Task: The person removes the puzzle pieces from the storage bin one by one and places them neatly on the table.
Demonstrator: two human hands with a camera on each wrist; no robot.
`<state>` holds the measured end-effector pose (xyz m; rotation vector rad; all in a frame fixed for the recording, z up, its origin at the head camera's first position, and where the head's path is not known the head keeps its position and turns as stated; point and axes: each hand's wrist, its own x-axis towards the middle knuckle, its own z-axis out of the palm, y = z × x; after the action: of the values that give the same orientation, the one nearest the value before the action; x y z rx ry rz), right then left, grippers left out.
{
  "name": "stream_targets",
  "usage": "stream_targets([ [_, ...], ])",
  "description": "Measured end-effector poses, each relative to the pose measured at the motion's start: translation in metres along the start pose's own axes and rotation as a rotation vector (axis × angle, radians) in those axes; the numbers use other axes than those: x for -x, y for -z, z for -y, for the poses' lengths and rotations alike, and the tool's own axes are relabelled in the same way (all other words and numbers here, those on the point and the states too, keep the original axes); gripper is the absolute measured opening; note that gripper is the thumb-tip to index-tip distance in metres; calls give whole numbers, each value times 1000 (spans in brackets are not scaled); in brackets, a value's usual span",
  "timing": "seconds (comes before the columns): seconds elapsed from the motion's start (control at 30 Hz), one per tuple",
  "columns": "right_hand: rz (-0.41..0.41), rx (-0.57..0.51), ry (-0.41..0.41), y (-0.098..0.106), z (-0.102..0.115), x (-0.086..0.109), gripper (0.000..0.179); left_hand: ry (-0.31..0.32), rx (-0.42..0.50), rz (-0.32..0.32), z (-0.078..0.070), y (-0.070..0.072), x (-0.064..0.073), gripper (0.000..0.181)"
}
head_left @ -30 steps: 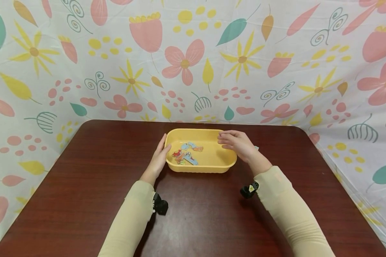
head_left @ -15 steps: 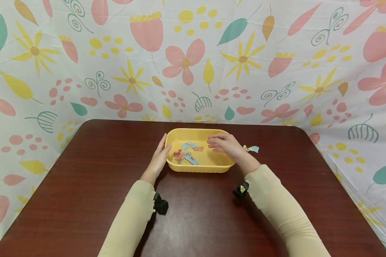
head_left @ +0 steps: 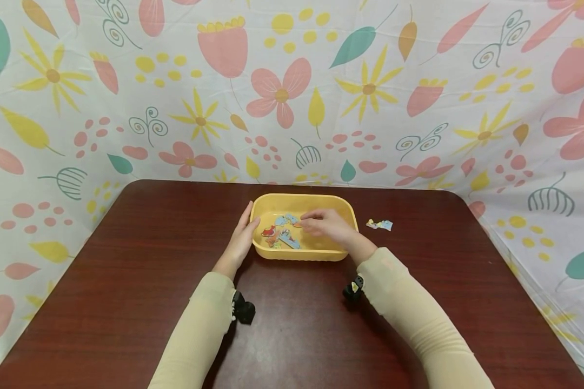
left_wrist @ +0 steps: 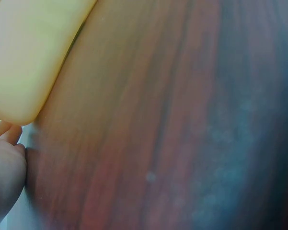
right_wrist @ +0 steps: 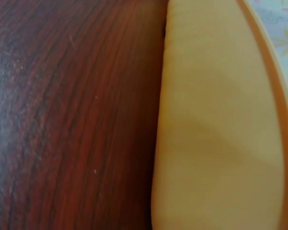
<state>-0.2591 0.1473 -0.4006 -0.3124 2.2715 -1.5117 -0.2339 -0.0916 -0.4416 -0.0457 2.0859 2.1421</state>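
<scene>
So, head: left hand (head_left: 237, 240) grips yellow oblong plastic tray (head_left: 292, 255); right hand (head_left: 328, 227), loosely bent, seemingly empty, hovers over multicoloured flat cutouts (head_left: 289, 240) inside. Likely picking; next wants fingertip pinch. Left wrist: hand at tray. Right wrist: tray wall.

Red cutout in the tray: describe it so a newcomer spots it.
On the dark brown table, find the yellow tray. Inside, near the end the left hand holds, lies a cluster of small cutouts. The red cutout is at the cluster's left edge, the only mainly red one beside blue and orange neighbours.
</scene>
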Motion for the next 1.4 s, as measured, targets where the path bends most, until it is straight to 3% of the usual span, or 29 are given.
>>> stream_targets([
  [0.3, 18, 166, -13, -15, -1, -4, 38, 8, -15, 15, -20, -3, 17, 58],
  [0.77, 11, 539, -7, -29, 5, -10, 15, 2, -8, 18, -19, -3, 17, 58],
  [0.97, 40, 673, 21, -30, 5, -12, 14, 5, -21, 18, -19, -3, 17, 58],
  [1.1, 45, 682, 13, -31, 6, -13, 21, 6, -29, 17, -16, -2, 13, 58],
  [1.4, -5, 644, -56, -28, 5, -15, 14, -10, -26, -15, 6, 0, -4, 57],
])
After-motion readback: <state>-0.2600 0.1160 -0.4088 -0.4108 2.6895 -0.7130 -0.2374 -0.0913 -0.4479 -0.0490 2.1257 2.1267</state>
